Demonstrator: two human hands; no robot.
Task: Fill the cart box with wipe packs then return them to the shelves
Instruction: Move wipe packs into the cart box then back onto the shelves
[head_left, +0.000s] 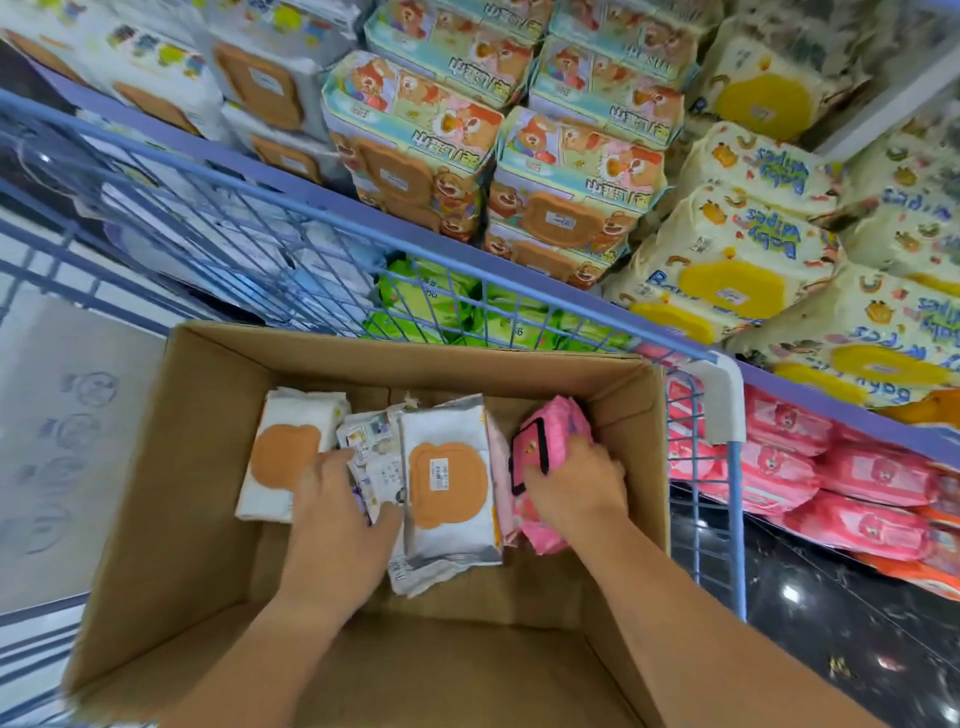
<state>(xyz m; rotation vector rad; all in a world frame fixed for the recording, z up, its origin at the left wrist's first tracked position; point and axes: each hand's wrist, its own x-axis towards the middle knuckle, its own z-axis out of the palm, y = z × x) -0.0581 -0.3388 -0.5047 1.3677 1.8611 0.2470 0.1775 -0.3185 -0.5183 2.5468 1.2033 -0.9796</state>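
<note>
An open cardboard box (208, 467) sits in a blue wire cart (291, 249). Inside lie white wipe packs with orange lids, one on the left (291, 441) and one in the middle (449, 483). A crumpled printed pack (371, 457) sits between them. My left hand (337, 514) is down in the box and grips that printed pack. At the box's right side, my right hand (574, 486) grips a pink wipe pack (550, 431) with a dark lid.
Shelves run along the right: bear-print packs (571, 182), cream baby wipes with yellow lids (737, 260), pink packs (831, 488) lower down, green packs (447, 306) behind the cart wire. White packs (260, 78) are stacked top left. Pale floor lies to the left.
</note>
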